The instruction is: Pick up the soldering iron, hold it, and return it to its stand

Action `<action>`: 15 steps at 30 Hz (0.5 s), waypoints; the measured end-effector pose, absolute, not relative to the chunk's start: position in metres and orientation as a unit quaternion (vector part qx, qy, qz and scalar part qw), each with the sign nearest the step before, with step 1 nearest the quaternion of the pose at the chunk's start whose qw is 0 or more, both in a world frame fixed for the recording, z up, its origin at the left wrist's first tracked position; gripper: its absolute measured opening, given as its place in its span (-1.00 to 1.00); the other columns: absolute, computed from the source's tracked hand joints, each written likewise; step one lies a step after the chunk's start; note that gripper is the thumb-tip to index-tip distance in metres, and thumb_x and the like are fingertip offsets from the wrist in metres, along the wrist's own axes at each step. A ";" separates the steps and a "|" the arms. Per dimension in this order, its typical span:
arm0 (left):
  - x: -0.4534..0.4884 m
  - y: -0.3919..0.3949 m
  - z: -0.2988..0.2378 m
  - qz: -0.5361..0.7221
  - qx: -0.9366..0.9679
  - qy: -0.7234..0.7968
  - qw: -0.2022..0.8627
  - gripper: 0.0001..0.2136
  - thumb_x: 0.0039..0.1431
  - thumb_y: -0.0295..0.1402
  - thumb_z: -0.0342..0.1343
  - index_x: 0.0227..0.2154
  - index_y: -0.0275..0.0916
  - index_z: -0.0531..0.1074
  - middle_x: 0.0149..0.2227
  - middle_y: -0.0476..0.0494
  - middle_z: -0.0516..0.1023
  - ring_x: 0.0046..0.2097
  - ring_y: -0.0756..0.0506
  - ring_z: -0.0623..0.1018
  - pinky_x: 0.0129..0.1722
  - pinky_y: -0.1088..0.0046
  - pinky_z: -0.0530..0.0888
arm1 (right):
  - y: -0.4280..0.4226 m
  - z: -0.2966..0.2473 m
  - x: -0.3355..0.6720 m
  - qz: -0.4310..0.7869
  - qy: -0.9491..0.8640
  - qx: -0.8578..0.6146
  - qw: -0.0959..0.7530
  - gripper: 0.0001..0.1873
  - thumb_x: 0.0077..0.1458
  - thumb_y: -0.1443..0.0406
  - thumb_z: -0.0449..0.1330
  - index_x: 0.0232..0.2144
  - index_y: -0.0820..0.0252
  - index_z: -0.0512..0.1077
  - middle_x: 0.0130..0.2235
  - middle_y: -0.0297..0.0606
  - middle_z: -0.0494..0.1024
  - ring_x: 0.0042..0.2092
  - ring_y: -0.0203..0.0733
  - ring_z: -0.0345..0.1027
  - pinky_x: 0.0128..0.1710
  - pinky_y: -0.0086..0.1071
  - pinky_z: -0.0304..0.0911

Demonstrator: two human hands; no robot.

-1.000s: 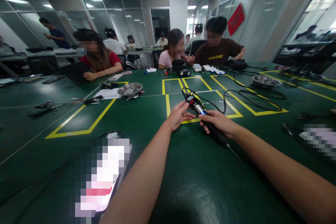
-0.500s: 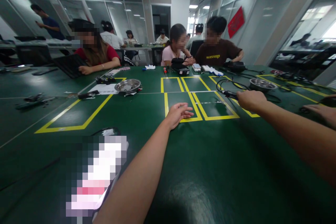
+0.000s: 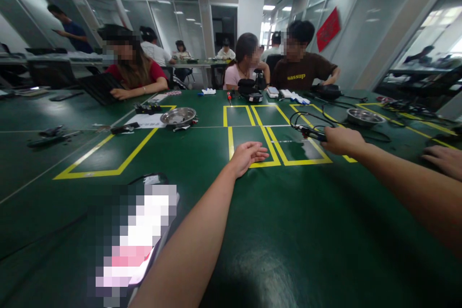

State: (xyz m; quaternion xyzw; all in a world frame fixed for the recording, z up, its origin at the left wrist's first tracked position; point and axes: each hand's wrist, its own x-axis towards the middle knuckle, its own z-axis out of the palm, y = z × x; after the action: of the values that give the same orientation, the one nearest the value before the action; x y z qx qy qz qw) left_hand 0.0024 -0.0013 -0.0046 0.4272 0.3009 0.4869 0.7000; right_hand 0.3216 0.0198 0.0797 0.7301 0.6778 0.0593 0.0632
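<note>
Counter (image 3: 281,245) of glossy dark green spreads across the view, marked with yellow tape rectangles (image 3: 231,144). The bare right hand (image 3: 342,140) is stretched well forward, its fingers wrapped tightly around a slim black cylindrical tool (image 3: 317,135) with a small red detail near its far end. That end points left, over the marked area, and a looping black cable (image 3: 300,114) lies just beyond it; whether the tool touches the surface I cannot tell. The bare left hand (image 3: 249,156) hangs over or rests on the front of a tape rectangle, fingers loosely extended, slightly curled, with narrow gaps between them.

Behind the right hand sits a round silver metal bowl (image 3: 365,116); a second shallow silver metal dish (image 3: 178,116) stands farther left, beside a white paper sheet (image 3: 149,120). A flat rectangular object (image 3: 147,221), its face pixelated, lies beside the left forearm. Another person's hand (image 3: 443,158) shows at the right edge. Across the way, a red-shirted person (image 3: 156,74) holds a flat black panel (image 3: 99,87).
</note>
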 end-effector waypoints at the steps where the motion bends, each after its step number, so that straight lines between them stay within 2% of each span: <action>1: 0.002 -0.002 -0.004 0.487 0.426 0.301 0.700 -0.83 0.20 -0.44 0.15 -0.18 -0.41 0.39 -0.20 -0.41 0.58 -0.29 -0.11 0.63 -0.25 0.37 0.51 | 0.019 0.077 0.317 0.041 0.676 0.733 0.053 -0.63 0.09 0.11 0.24 -0.22 0.33 0.44 -0.19 0.20 0.54 -0.18 0.12 0.47 -0.25 -0.16 0.28; 3: 0.002 -0.002 -0.003 0.488 0.423 0.303 0.700 -0.84 0.20 -0.44 0.15 -0.19 -0.41 0.39 -0.20 -0.41 0.58 -0.29 -0.11 0.63 -0.25 0.37 0.51 | 0.016 0.071 0.303 -0.062 0.664 0.745 -0.019 -0.62 0.06 0.06 0.26 -0.30 0.30 0.44 -0.31 0.06 0.56 -0.32 -0.02 0.49 -0.35 -0.25 0.34; 5: 0.002 -0.003 -0.002 0.493 0.419 0.305 0.699 -0.84 0.21 -0.44 0.14 -0.18 -0.41 0.40 -0.20 -0.41 0.58 -0.29 -0.10 0.63 -0.26 0.38 0.51 | 0.009 0.063 0.283 -0.249 0.622 0.725 -0.161 -0.66 0.04 0.09 0.30 -0.34 0.27 0.43 -0.40 -0.06 0.55 -0.44 -0.13 0.46 -0.44 -0.30 0.38; 7: 0.003 -0.004 0.000 0.502 0.417 0.302 0.695 -0.82 0.20 -0.44 0.15 -0.16 -0.39 0.39 -0.20 -0.38 0.58 -0.30 -0.09 0.62 -0.27 0.39 0.51 | -0.002 0.055 0.258 -0.436 0.555 0.642 -0.299 -0.71 0.01 0.16 0.34 -0.34 0.25 0.42 -0.42 -0.10 0.55 -0.48 -0.18 0.44 -0.48 -0.31 0.41; 8: 0.003 -0.004 0.000 0.510 0.415 0.301 0.691 -0.81 0.20 -0.43 0.15 -0.15 -0.38 0.39 -0.20 -0.36 0.58 -0.31 -0.09 0.62 -0.28 0.39 0.51 | -0.009 0.051 0.245 -0.501 0.532 0.593 -0.338 -0.73 0.00 0.18 0.35 -0.34 0.24 0.41 -0.42 -0.12 0.55 -0.48 -0.20 0.43 -0.49 -0.32 0.43; 11: 0.003 -0.003 0.001 0.537 0.394 0.300 0.683 -0.79 0.18 -0.36 0.19 -0.18 -0.36 0.39 -0.20 -0.32 0.57 -0.35 -0.07 0.62 -0.32 0.41 0.50 | -0.030 0.038 0.210 -0.616 0.481 0.490 -0.385 -0.75 0.03 0.22 0.34 -0.32 0.25 0.41 -0.42 -0.16 0.55 -0.48 -0.23 0.44 -0.50 -0.37 0.45; 15: 0.003 -0.002 0.001 0.571 0.357 0.289 0.681 -0.72 0.15 -0.21 0.20 -0.24 -0.34 0.40 -0.26 -0.24 0.56 -0.38 -0.06 0.61 -0.36 0.43 0.49 | -0.051 0.024 0.183 -0.674 0.453 0.432 -0.392 -0.74 0.09 0.19 0.30 -0.31 0.29 0.40 -0.43 -0.14 0.56 -0.51 -0.24 0.45 -0.54 -0.40 0.44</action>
State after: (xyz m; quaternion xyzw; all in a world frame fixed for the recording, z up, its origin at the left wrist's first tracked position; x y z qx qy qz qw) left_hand 0.0034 -0.0016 0.0012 0.3570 0.2889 0.5706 0.6809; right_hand 0.1829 -0.0509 0.0239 0.4317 0.4531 -0.6744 -0.3917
